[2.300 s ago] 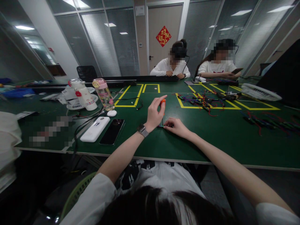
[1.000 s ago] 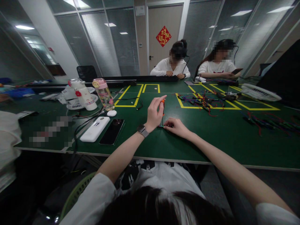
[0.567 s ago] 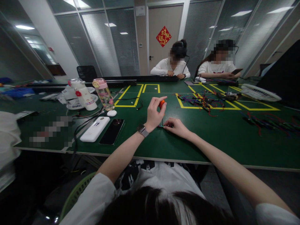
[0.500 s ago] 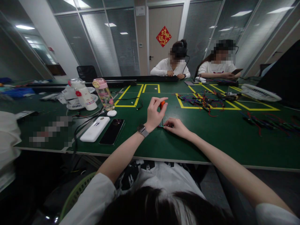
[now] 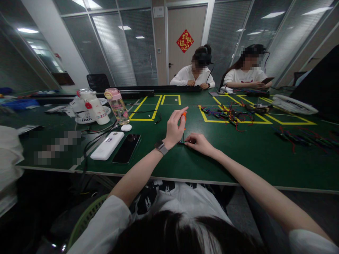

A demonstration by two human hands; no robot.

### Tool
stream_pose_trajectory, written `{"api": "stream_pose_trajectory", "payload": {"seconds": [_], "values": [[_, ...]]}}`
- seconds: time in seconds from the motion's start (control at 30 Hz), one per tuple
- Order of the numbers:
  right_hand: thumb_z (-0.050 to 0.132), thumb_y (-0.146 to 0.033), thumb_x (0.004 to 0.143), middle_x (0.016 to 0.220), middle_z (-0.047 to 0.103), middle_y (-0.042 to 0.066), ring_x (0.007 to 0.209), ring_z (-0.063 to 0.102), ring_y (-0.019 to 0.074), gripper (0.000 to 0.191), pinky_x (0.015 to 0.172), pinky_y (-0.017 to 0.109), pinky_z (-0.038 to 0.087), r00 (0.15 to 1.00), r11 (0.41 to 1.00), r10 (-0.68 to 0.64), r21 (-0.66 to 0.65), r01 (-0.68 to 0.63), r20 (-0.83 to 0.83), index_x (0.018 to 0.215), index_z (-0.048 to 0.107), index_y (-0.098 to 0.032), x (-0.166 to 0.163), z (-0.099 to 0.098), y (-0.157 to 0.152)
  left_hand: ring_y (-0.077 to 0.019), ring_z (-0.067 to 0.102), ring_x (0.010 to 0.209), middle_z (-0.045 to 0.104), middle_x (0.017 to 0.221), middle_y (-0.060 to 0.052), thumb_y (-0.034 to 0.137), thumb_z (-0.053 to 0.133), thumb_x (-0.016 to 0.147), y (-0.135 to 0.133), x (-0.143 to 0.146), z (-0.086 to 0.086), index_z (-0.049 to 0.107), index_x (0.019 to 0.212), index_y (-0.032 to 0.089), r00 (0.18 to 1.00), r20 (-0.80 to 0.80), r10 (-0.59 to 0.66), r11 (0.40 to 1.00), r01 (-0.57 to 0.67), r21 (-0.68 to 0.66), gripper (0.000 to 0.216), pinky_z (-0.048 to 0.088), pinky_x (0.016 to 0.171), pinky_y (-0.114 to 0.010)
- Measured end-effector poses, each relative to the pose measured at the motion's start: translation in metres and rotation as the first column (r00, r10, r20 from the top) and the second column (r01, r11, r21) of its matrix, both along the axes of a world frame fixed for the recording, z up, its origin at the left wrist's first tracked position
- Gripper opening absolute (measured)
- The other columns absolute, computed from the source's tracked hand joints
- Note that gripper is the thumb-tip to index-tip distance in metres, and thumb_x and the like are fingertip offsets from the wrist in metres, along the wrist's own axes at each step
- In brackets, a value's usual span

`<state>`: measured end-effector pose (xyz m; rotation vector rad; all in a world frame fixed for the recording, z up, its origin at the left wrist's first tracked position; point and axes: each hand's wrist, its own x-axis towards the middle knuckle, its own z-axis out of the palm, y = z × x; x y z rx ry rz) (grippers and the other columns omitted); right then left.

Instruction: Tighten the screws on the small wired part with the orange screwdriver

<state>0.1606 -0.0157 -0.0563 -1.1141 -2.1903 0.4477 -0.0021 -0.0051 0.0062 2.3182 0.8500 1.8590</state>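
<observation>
My left hand is closed around the orange handle of a screwdriver, which stands upright with its thin shaft pointing down. The shaft's tip meets a small circuit board lying on the green table. Low over the tabletop, my right hand pinches the board's right edge between thumb and fingers. Most of the board is hidden by my hands, so its details are too small to tell. A watch sits on my left wrist.
A black phone, a white power bank and a white earbud case lie to the left, near a pink-lidded bottle. Tangled wired boards lie at the right. Two people sit across the green table.
My left fingers have shifted around the screwdriver handle, straightening somewhat, and more of the orange shows below them. My right hand and the board stay in place.
</observation>
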Motion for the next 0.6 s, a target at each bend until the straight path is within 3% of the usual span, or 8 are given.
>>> {"api": "stream_pose_trajectory", "payload": {"seconds": [0.6], "values": [[0.063,-0.021,0.078,0.076,0.061,0.004,0.063,0.054,0.0130,0.008,0.061,0.026,0.044,1.000,1.000,-0.010,-0.021,0.010,-0.001,0.080,0.068,-0.015,-0.0008,0.0012,-0.0010,-0.0145,0.058,0.099,0.062,0.109,-0.007,0.022,0.037,0.097,0.0007,0.0007,-0.0009,0.049,0.128,0.022,1.000,-0.028,-0.008,1.000,0.007,-0.013,0.033,0.048,0.087,-0.030]]}}
